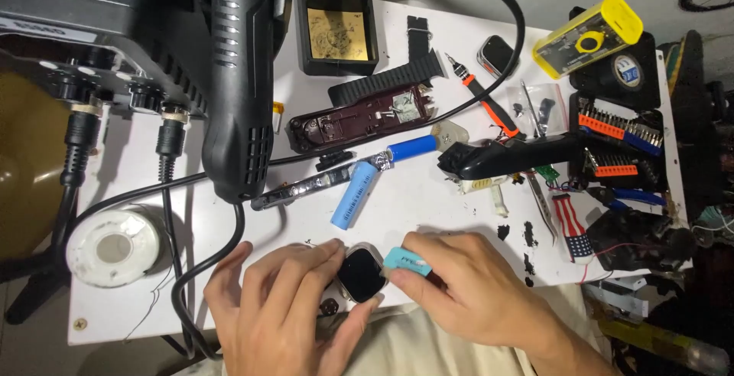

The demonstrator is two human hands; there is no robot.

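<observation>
At the near edge of the white table [428,215], my left hand [279,307] holds a small smartwatch body [361,275] with a black screen and a silver rim. Thumb and fingers pinch it from the left side. My right hand [474,292] grips a flat teal pry tool [405,261], whose tip rests against the watch's right edge. A small dark part [330,307] lies just under my left fingers.
A blue cylindrical battery [355,194], an opened maroon clipper body [359,116], a black hot-air handle [241,78] and its cables crowd the middle. A solder spool [115,247] sits left. Screwdrivers, tweezers, a bit set [619,135] and a yellow case [589,35] fill the right.
</observation>
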